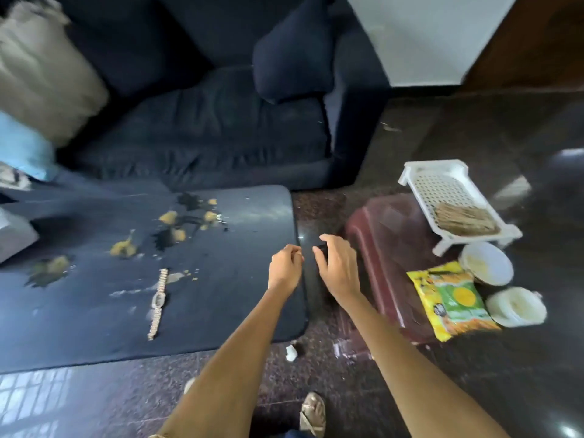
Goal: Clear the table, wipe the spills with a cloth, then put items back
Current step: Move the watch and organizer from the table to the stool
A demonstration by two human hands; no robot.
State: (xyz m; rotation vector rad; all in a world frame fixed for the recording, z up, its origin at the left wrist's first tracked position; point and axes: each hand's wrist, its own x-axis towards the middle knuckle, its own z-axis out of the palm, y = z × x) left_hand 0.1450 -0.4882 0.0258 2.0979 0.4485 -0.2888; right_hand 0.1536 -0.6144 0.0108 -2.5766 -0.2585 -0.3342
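Yellow spills (172, 218) are lying across the dark blue table (246, 279), with a gold wristwatch (159, 300) stretched out flat below them, nearer the person. Both hands are hovering at the table's right edge: the left hand (285, 267) is showing loosely curled fingers holding nothing, while the right hand (336, 267) is curling round a small dark object too blurred to identify. Off to the right, a white rack (455, 197), a yellow-green snack packet (452, 303) and two white bowls (488, 263) are sitting by a maroon stool (385, 245).
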